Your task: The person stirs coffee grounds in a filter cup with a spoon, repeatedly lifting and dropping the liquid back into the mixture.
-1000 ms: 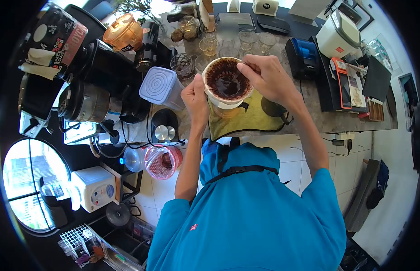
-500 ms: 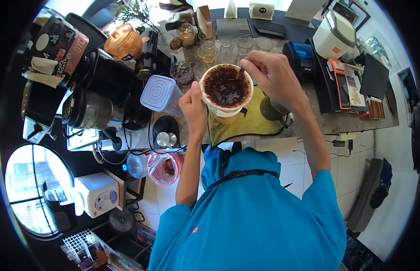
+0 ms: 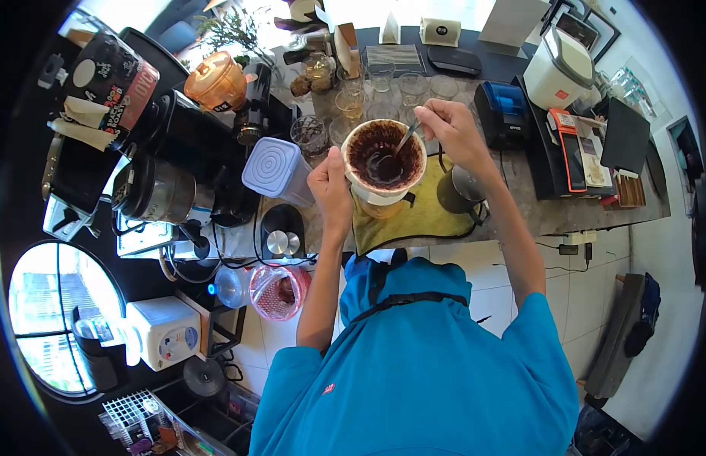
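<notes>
A white coffee dripper point(image 3: 368, 193) with dark wet coffee grounds point(image 3: 383, 161) inside stands above a glass vessel point(image 3: 380, 210) that is mostly hidden. My left hand point(image 3: 331, 188) is closed at the dripper's left side, thumb up, apparently on its handle. My right hand point(image 3: 453, 135) pinches a metal spoon point(image 3: 407, 138), whose tilted lower end dips into the grounds. Beneath the vessel lies an olive-yellow cloth point(image 3: 398, 234). A dark grey kettle point(image 3: 458, 190) stands on the cloth's right part, just below my right hand.
Several clear glasses point(image 3: 412, 88) stand behind the dripper. A lidded plastic container point(image 3: 272, 164) and a black scale-like device with metal knobs point(image 3: 283, 231) are on the left. A blue-topped printer point(image 3: 506, 106) and an orange card terminal point(image 3: 568, 152) sit right. A pink-lined bin point(image 3: 280, 292) is below.
My right hand and the spoon have shifted slightly right and down, with the spoon now leaning more. Liquid in the dripper looks lower and the grounds darker. My left hand keeps its hold.
</notes>
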Tool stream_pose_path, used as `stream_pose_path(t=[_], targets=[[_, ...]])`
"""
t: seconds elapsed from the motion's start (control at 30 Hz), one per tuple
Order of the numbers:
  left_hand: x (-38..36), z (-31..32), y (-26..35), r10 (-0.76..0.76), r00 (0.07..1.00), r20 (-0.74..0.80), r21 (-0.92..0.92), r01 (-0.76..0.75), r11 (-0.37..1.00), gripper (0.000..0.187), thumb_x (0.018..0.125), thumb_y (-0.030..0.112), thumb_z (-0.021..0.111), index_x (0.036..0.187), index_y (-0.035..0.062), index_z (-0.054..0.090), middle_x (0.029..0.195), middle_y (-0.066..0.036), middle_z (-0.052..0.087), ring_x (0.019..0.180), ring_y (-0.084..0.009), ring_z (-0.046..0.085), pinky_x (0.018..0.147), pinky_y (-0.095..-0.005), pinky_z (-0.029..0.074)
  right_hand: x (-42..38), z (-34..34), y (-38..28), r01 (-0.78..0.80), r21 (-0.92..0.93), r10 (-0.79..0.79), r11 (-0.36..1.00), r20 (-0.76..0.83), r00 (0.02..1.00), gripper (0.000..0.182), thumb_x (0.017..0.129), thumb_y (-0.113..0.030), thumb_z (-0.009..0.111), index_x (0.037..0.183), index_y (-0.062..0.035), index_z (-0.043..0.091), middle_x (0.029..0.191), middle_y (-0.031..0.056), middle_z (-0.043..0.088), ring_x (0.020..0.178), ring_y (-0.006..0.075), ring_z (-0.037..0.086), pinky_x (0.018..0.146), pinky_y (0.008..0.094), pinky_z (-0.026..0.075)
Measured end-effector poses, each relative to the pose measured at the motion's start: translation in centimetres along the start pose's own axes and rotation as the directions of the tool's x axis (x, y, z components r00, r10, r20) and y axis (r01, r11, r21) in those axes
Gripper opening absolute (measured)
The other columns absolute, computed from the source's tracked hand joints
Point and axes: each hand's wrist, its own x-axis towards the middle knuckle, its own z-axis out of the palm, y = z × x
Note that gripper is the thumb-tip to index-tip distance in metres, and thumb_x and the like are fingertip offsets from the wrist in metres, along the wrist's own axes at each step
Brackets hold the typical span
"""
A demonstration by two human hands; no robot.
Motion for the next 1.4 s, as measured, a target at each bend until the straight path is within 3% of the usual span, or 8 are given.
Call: stream_pose_path(t=[0.27, 0.53, 0.63, 1.0, 1.07, 1.13, 1.23, 1.4], targets=[[-0.2, -0.5, -0.9, -0.007, 1.000, 0.000, 0.001, 0.007, 1.000, 0.046, 0.103, 0.028, 0.050, 0.069, -0.0006, 0.061, 0.063, 0.009, 0.047, 0.059, -0.0004, 0.033, 0.051, -0.0226, 0.023, -0.8, -0.6, -3.4, 0.050, 0.010, -0.050, 0.999, -0.011, 0.999, 0.031, 0.097, -0.018, 0.057, 0.071, -0.0019, 0.053, 0.060, -0.0051, 0.045, 0.056, 0.0028, 0.035, 0.049, 0.0232, 0.026], [-0.6, -0.7, -0.5, -0.025, 1.000, -0.007, -0.017, 0.025, 1.000, 0.047, 0.104, 0.029, 0.048, 0.070, -0.0005, 0.061, 0.064, 0.008, 0.048, 0.059, -0.0009, 0.034, 0.052, -0.0226, 0.025, -1.9, 0.1, -4.0, 0.138, -0.283, -0.146, 0.949, -0.008, 0.989, 0.029, 0.092, -0.019, 0.060, 0.077, 0.0052, 0.054, 0.055, 0.0163, 0.041, 0.050, 0.0211, 0.034, 0.051, 0.0363, 0.034], [-0.7, -0.6, -0.5, -0.026, 0.999, -0.024, -0.044, 0.025, 0.999, 0.048, 0.104, 0.030, 0.048, 0.069, -0.0001, 0.060, 0.063, 0.008, 0.048, 0.059, -0.0011, 0.034, 0.052, -0.0227, 0.026, -2.3, 0.6, -2.5, 0.082, -0.263, -0.074, 0.961, 0.041, 0.996, 0.029, 0.094, -0.017, 0.059, 0.076, 0.0035, 0.050, 0.056, 0.0056, 0.036, 0.054, 0.0107, 0.031, 0.049, 0.0311, 0.027], [-0.6, -0.5, -0.9, -0.045, 0.999, -0.018, -0.091, 0.043, 0.995, 0.049, 0.104, 0.032, 0.048, 0.067, 0.0021, 0.060, 0.063, 0.008, 0.050, 0.058, -0.0005, 0.035, 0.051, -0.0225, 0.025, -2.0, 0.6, 1.3, -0.128, 0.378, 0.131, 0.917, 0.016, 0.991, 0.032, 0.096, -0.019, 0.054, 0.071, -0.0003, 0.050, 0.062, -0.0044, 0.043, 0.058, 0.0056, 0.037, 0.053, 0.0258, 0.031], [-0.5, -0.9, -1.2, -0.043, 0.999, -0.016, -0.093, 0.041, 0.995, 0.049, 0.104, 0.032, 0.049, 0.067, 0.0022, 0.060, 0.063, 0.008, 0.050, 0.058, -0.0005, 0.035, 0.051, -0.0226, 0.025, -2.9, 0.4, -0.3, -0.056, 0.171, 0.076, 0.984, -0.116, 0.990, 0.030, 0.095, -0.019, 0.055, 0.073, 0.0006, 0.053, 0.060, -0.0017, 0.043, 0.057, 0.0056, 0.039, 0.051, 0.0266, 0.031], [-0.4, -1.6, -1.5, -0.094, 0.993, 0.070, -0.094, 0.100, 0.991, 0.045, 0.104, 0.033, 0.047, 0.084, -0.0018, 0.068, 0.080, -0.003, 0.068, 0.066, -0.0039, 0.056, 0.061, -0.0207, 0.043, -3.7, 0.1, -2.5, -0.010, 0.052, 0.016, 0.999, -0.127, 0.992, 0.029, 0.095, -0.019, 0.057, 0.074, 0.0011, 0.055, 0.058, 0.0010, 0.044, 0.055, 0.0072, 0.040, 0.051, 0.0277, 0.032], [-0.6, -0.4, -0.8, -0.073, 0.997, 0.024, -0.097, 0.075, 0.992, 0.048, 0.104, 0.032, 0.048, 0.067, 0.0025, 0.060, 0.064, 0.008, 0.051, 0.058, -0.0005, 0.036, 0.051, -0.0229, 0.026, -4.0, -0.2, -4.4, 0.079, -0.135, -0.096, 0.988, -0.118, 0.988, 0.027, 0.094, -0.017, 0.060, 0.076, 0.0026, 0.057, 0.056, 0.0020, 0.043, 0.053, 0.0075, 0.038, 0.049, 0.0283, 0.030], [-0.6, -0.2, -0.8, -0.053, 0.999, 0.001, -0.115, 0.053, 0.992, 0.048, 0.104, 0.031, 0.047, 0.068, 0.0022, 0.061, 0.066, 0.006, 0.054, 0.059, -0.0009, 0.040, 0.052, -0.0218, 0.030, -3.5, -0.1, -4.3, 0.232, -0.306, -0.267, 0.923, -0.077, 0.961, 0.029, 0.093, -0.017, 0.064, 0.075, 0.0044, 0.057, 0.055, 0.0013, 0.039, 0.053, 0.0075, 0.034, 0.048, 0.0286, 0.029]])
